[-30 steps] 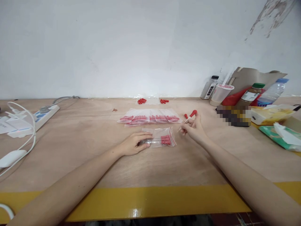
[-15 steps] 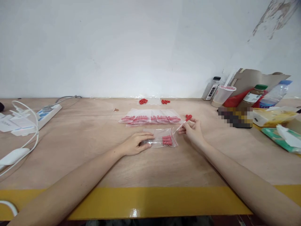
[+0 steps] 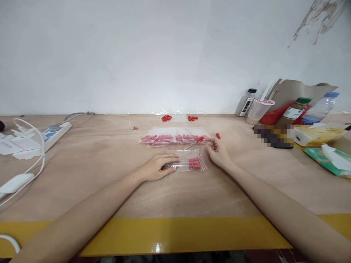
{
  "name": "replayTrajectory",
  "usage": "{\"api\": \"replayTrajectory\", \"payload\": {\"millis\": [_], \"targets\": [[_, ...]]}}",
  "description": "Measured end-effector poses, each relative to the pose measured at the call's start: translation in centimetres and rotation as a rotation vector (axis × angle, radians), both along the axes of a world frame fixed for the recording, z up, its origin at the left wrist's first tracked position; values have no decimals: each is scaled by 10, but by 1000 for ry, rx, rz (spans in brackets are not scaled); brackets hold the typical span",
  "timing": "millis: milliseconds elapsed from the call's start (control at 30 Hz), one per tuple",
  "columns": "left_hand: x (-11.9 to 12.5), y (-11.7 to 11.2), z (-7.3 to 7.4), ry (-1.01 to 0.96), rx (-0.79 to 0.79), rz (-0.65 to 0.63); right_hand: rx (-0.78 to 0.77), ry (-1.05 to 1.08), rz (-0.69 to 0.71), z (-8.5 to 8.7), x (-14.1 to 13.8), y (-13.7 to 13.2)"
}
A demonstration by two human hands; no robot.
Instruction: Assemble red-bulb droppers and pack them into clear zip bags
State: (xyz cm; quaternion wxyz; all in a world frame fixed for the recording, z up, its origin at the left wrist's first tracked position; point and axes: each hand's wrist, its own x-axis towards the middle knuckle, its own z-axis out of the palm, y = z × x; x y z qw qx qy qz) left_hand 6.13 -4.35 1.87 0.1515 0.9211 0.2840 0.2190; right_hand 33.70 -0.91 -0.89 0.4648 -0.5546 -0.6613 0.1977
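Observation:
My left hand [image 3: 158, 167] rests on the table, its thumb and fingers bent around the left end of a clear zip bag [image 3: 183, 155]. Inside that bag lie several glass droppers with red rubber bulbs [image 3: 194, 163]. One dropper [image 3: 200, 138] slants over the bag's far edge, its bulb just left of my right fingertips. My right hand [image 3: 218, 153] is beside the bag's mouth with its fingers bent. Another red dropper bulb [image 3: 218, 136] sticks out above these fingers; its tube is hidden by the hand. Behind, a row of filled zip bags [image 3: 175, 133] lies flat.
Two small groups of red bulbs [image 3: 166, 118] lie near the wall. At left are a power strip [image 3: 59, 135] and white cables. On the right stand a cup [image 3: 259, 109], bottles [image 3: 294, 111], a bag [image 3: 301, 87] and a green tissue pack [image 3: 326, 162].
My right hand has moved slightly left. The two red bulbs that were together above it are now apart, one dropper lying further left over the bag. My left hand has stayed put.

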Motion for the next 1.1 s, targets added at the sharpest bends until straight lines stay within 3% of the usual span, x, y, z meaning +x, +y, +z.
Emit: {"api": "replayTrajectory", "payload": {"millis": [133,300,600,800,933,1100], "targets": [[0,1,0,4,3,-2,168,-313,21,9,0,5],[0,1,-1,14,8,5,113,-387,118,18,-5,4],[0,1,-1,5,7,4,54,13,152,7,3,11],[0,0,-1,4,5,17,-16,489,148,28,43,3],[0,0,-2,-5,9,21,-22,582,114,35,55,-3],[-1,1,-3,-1,16,19,-78,625,182,26,46,-1]]}}
